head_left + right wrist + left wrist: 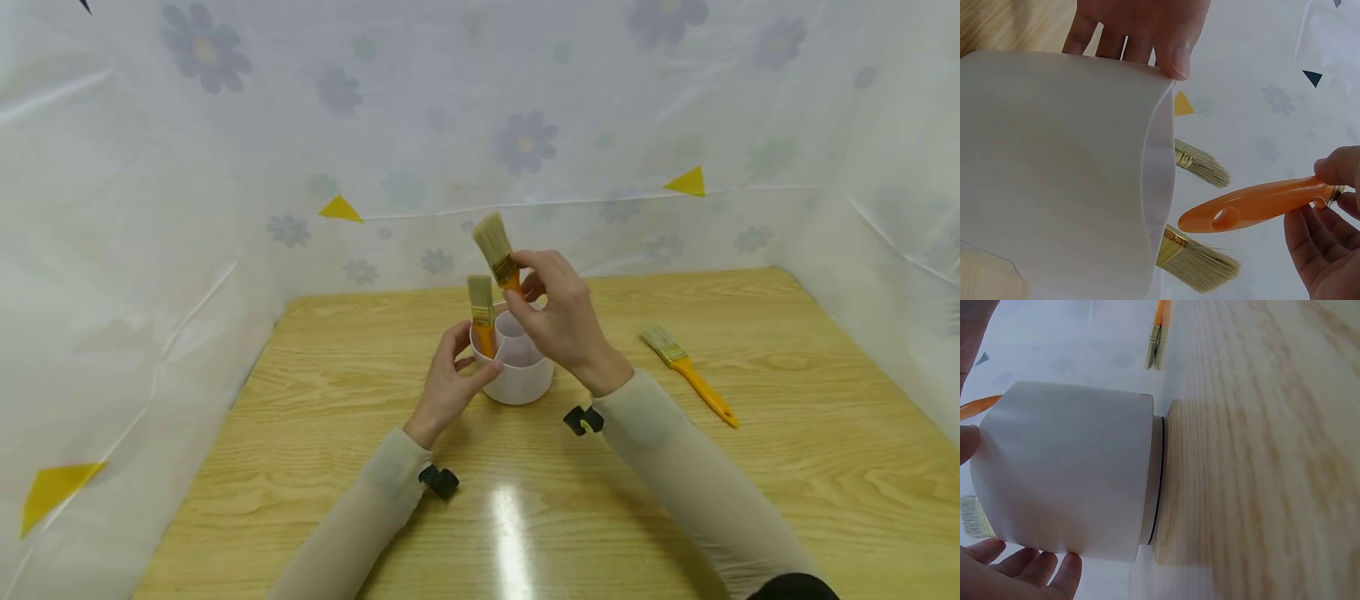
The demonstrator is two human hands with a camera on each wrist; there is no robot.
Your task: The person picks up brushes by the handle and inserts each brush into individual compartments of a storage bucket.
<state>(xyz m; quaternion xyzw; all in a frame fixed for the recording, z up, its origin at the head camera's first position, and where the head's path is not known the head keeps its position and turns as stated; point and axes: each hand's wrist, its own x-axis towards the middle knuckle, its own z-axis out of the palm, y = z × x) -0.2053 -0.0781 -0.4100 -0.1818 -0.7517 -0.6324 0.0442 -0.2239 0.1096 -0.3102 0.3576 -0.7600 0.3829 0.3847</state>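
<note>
Head view: right fingers [527, 260] pinch a brush [497, 248] above the holder [517, 386].

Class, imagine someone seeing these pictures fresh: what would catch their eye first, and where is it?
Probably the raised brush, held bristles-up in the right hand above the white container, whose side the left hand holds. Next, perhaps, the loose orange-handled brush lying on the table to the right, then two yellow triangles on the flowered backdrop.

left hand [1019, 575] grips white container [1066, 469] | wooden table [1266, 456] beneath | paintbrush [1154, 336] beyond
</note>
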